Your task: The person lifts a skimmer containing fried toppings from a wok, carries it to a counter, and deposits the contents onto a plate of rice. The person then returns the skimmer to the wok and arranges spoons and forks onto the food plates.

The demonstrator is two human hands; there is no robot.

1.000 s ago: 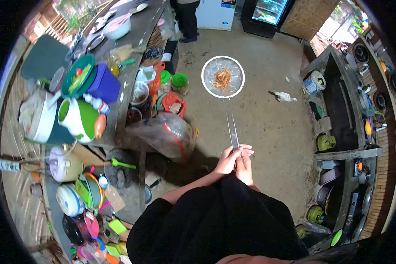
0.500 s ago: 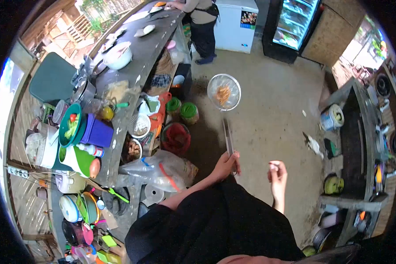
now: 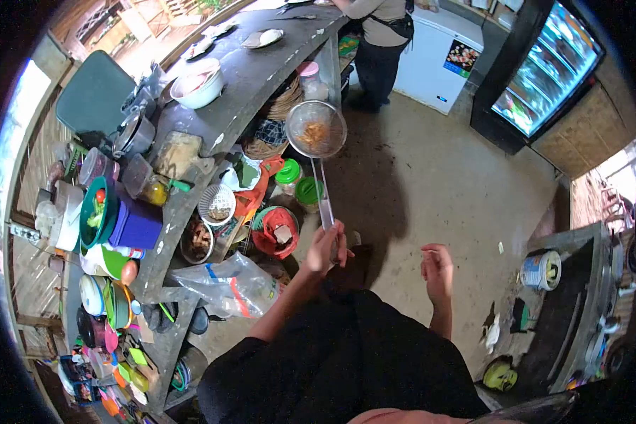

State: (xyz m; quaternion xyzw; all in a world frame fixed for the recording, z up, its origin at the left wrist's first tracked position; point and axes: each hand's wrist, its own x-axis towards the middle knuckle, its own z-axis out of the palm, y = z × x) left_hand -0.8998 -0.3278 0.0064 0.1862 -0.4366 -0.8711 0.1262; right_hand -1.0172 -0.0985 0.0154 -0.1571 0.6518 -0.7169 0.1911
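Observation:
My left hand (image 3: 324, 249) is closed around the long handle of a wire-mesh strainer (image 3: 318, 110). The strainer reaches out ahead of me, away from my body. Orange-brown fried strips (image 3: 314, 133) lie in its bowl; their exact kind is unclear. My right hand (image 3: 438, 264) hovers to the right over the floor, fingers loosely bent and holding nothing. Below and left of the strainer are green-lidded jars (image 3: 309, 192) and a basket with a red plastic bag (image 3: 275, 225). A clear plastic bag (image 3: 237, 284) lies close to my left forearm.
A long counter (image 3: 261, 81) on my left carries a white bowl (image 3: 198, 85), a purple container (image 3: 136, 222) and a teal basin (image 3: 92, 237). Another person (image 3: 380, 42) stands at its far end beside a chest freezer (image 3: 438, 53). A shelf with a white bucket (image 3: 541, 270) is on the right.
My view has turned right. My left hand and the strainer have shifted left, toward the jars and counter. My right hand's fingers have loosened from a pinch-like shape.

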